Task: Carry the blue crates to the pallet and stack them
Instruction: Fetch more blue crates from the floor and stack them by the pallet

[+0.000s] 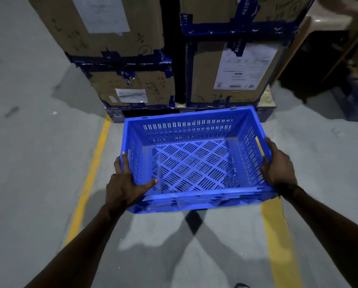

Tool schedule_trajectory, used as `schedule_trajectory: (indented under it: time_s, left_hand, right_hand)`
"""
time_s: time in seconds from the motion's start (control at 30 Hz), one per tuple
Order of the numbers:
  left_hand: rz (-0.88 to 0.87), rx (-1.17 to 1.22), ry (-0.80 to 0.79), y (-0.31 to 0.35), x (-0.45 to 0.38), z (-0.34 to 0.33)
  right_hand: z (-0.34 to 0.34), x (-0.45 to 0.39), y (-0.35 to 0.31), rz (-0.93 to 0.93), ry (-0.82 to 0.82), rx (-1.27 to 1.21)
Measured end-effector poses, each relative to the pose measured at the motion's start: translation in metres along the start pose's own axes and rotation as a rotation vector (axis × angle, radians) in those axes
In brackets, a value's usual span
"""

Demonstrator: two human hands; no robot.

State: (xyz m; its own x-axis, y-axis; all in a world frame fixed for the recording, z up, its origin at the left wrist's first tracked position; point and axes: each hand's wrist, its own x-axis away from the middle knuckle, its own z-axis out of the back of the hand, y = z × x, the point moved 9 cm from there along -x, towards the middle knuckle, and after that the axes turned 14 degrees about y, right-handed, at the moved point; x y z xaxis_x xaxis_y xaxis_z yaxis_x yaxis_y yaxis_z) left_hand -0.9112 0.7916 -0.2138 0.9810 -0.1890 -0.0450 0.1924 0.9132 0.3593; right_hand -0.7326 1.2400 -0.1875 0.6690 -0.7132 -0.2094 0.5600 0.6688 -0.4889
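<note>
Grey concrete floor [39, 163] underfoot, marked with yellow lines [88, 179]. Left hand [125, 183] clamped on the near left corner of the blue crate [192, 163], thumb hooked inside; right hand [277, 165] wrapped over the right rim. Crate held level above the floor, empty, just short of taped cardboard boxes [132, 88]. Probably light, stiff, slatted plastic; best gripped at rims or side handle slots.

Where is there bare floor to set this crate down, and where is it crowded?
Both hands, left hand and right hand, grip the blue crate above open concrete floor between the two yellow lines. More bare floor lies left of them. Ahead it is crowded: taped cardboard boxes stacked on a pallet.
</note>
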Motion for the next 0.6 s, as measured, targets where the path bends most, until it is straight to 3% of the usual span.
schedule_trajectory:
  time_s: [0.3,0.6]
  left_hand:
    - [-0.036,-0.081,0.005,-0.001,-0.050,-0.012]
    - [-0.068,-0.077,0.036,-0.002,-0.047,-0.013]
  right_hand:
    - [-0.017,-0.020,-0.005,-0.030,0.021,0.013]
    - [-0.023,-0.022,-0.007,-0.009,0.014,0.030]
